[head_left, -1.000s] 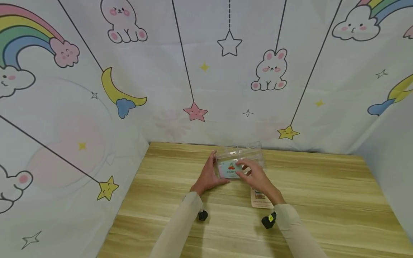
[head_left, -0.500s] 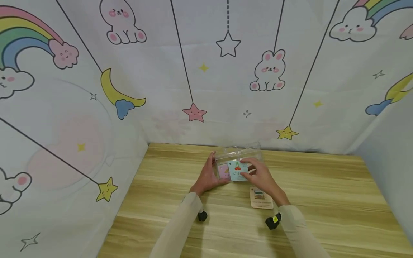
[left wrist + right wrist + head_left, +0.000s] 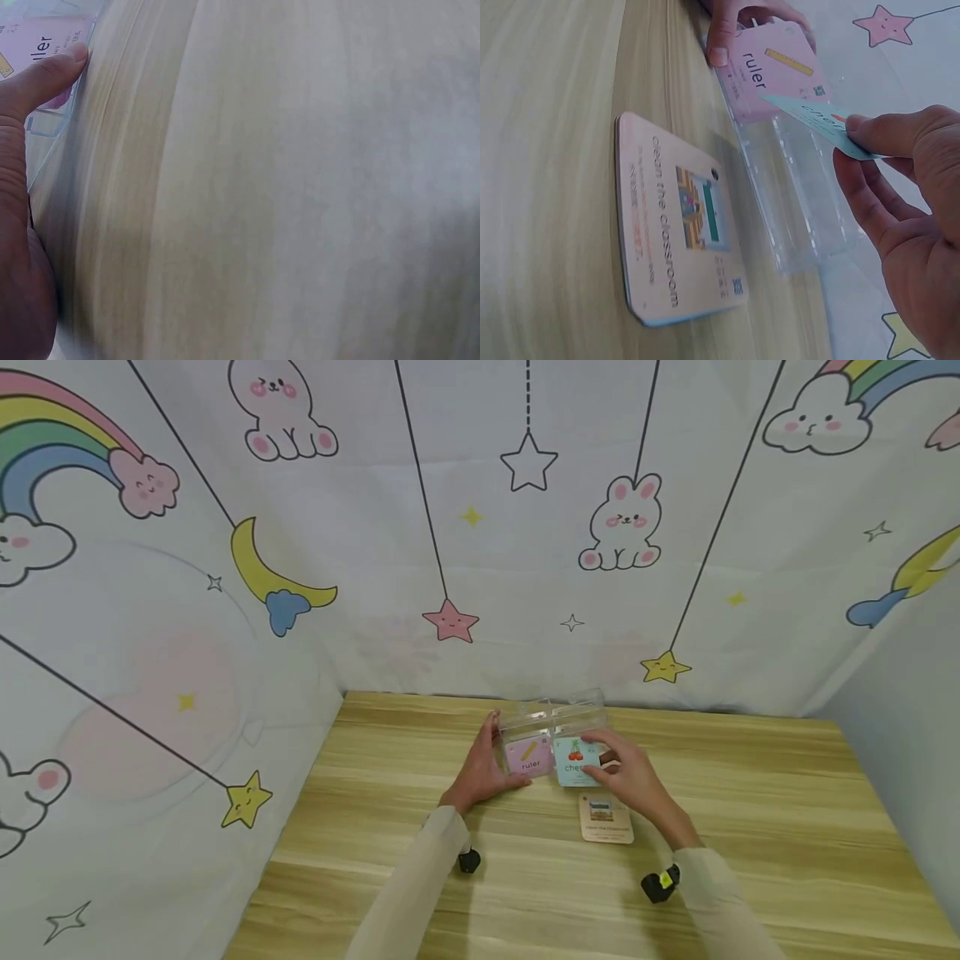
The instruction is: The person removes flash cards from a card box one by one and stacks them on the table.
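Observation:
A clear plastic box (image 3: pixel 579 718) with compartments stands near the back of the table. My left hand (image 3: pixel 482 774) grips its left end, with the thumb along the front edge. A pink "ruler" flashcard (image 3: pixel 528 757) sits in the left compartment; the thumb overlaps it in the left wrist view. Between thumb and fingers, my right hand (image 3: pixel 636 778) pinches a light-blue flashcard (image 3: pixel 567 770) with cherries on it. That card is tilted above the box's right compartment, where the right wrist view shows no cards. A stack of peach "clean the classroom" flashcards (image 3: pixel 682 225) lies on the table.
The wood-grain table (image 3: pixel 375 860) extends to both sides and in front. A white cloth with cartoon prints (image 3: pixel 525 568) hangs directly behind the box. Small black wrist cameras are strapped near both sleeves.
My right hand has drawn the cherry flashcard rightward, off the "ruler" card, over to the box's right half. The pink card is now fully uncovered. My left hand keeps its hold.

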